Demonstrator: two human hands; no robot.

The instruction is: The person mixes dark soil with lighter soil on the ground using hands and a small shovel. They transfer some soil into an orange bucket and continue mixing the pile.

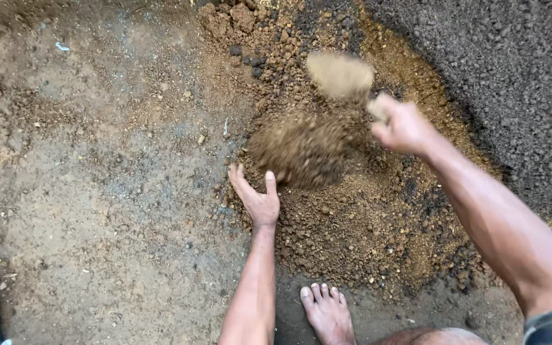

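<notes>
Two hands show: the left hand (pixel 258 199) at the centre of the frame and the right hand (pixel 401 126) at upper right. One trowel (pixel 341 75), blurred, sits upper centre. One bare foot (pixel 327 313) shows at the bottom. One brown soil heap (pixel 365 223) fills centre right, one dark soil mound (pixel 519 70) upper right.

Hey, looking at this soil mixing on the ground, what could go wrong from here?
The right hand swings a scoop, and loose soil is flying right above the open left hand, so the scoop might strike those fingers. The airborne dirt could reach the eyes. The bare foot sits at the pile's edge, exposed to clods.
</notes>
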